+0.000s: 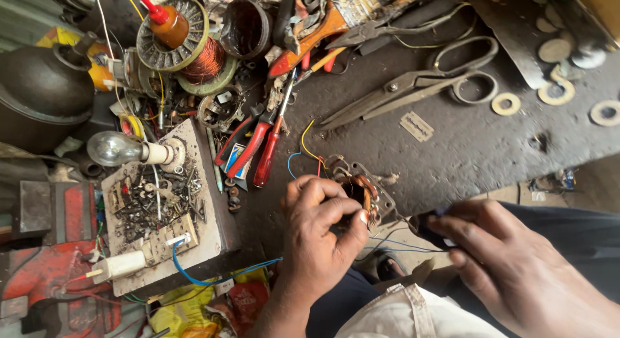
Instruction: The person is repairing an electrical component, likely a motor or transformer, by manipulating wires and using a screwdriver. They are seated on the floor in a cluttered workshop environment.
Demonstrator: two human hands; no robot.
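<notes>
Left hand [321, 225] gripping a small copper-wound motor coil [361, 191] at the surface edge [452, 151], right hand [516, 260] pinching a dark tool [426, 223], shears [413, 83] beyond.

A small motor stator [365, 191] with copper windings, seemingly tilted, sits at the dark workbench's [465, 144] front edge.

Two hands [323, 228] [516, 260], one bulb [113, 148], one shears [413, 83]
</notes>
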